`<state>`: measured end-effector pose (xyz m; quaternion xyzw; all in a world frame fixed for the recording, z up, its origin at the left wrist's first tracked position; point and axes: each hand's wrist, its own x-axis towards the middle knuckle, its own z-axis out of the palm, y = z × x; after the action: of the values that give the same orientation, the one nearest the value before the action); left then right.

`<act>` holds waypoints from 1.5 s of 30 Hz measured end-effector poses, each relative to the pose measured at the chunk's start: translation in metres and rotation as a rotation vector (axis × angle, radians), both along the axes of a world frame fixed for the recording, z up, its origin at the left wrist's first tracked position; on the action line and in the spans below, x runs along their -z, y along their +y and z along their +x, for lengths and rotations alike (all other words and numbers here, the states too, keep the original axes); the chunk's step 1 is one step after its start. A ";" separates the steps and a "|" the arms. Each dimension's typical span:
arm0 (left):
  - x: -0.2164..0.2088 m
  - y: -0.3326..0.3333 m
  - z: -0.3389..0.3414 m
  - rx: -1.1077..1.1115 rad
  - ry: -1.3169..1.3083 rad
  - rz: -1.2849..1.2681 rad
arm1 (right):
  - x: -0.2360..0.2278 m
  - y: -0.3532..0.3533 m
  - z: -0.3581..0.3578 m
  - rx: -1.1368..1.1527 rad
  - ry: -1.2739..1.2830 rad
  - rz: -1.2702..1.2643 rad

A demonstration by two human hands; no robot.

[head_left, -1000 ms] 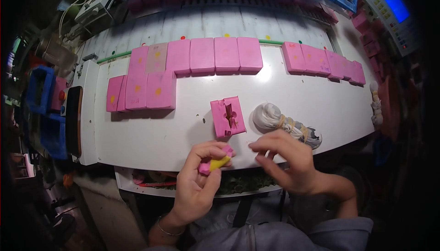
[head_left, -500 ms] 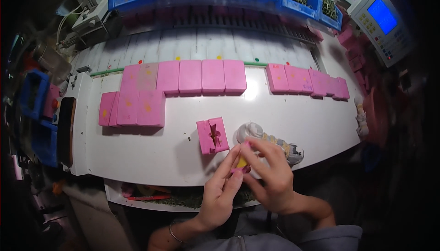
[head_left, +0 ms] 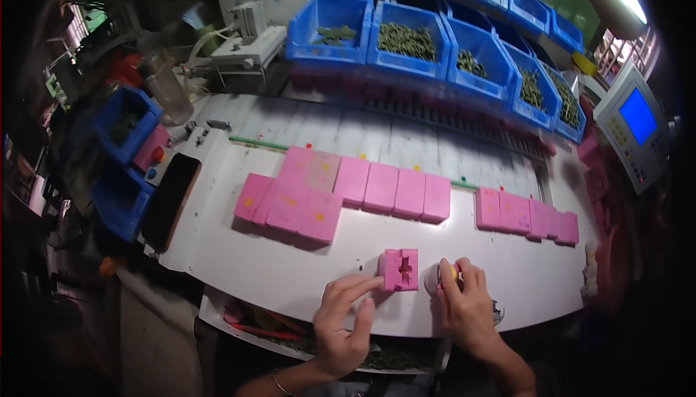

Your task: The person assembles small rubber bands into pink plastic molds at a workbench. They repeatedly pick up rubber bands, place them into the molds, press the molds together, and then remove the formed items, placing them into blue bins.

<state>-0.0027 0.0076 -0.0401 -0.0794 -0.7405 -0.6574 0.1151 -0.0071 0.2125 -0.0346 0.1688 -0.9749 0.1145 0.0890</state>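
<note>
A pink block (head_left: 390, 272) with a cross-shaped dark hollow in its top stands near the front of the white table. My left hand (head_left: 344, 328) is at its left, thumb and fingers apart, with the index fingertip at or very close to the block's side. Just right of the block, my right hand (head_left: 467, 306) pinches a small pink piece with a yellow patch (head_left: 455, 272). Beneath and behind that hand is a whitish-grey lumpy object (head_left: 432, 279), mostly covered.
Joined pink blocks (head_left: 301, 205) stand in rows across the table (head_left: 254, 274), with smaller ones (head_left: 515, 212) at right. Blue bins (head_left: 407, 42) of small green parts line the back. A dark phone-like slab (head_left: 170, 201) lies left; an open drawer (head_left: 210, 310) sits below the front edge.
My hands have parted. The left has let go of the small pink piece and moved toward the block; the right carries the piece over the whitish-grey object. The view has shifted, showing more bins.
</note>
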 end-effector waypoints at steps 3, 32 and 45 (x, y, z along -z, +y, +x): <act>0.000 0.015 -0.016 -0.082 0.051 -0.220 | 0.016 -0.011 -0.004 0.046 0.053 0.047; 0.033 0.021 -0.033 0.226 -0.178 0.351 | 0.020 -0.012 -0.008 -0.139 0.093 -0.376; 0.055 0.009 -0.021 0.295 0.112 -0.282 | 0.000 -0.039 -0.074 0.045 -0.500 -0.926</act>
<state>-0.0241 0.0168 -0.0949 -0.2388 -0.7979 -0.5515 0.0466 -0.0814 0.1737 -0.0344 0.0583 -0.8170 0.5683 -0.0789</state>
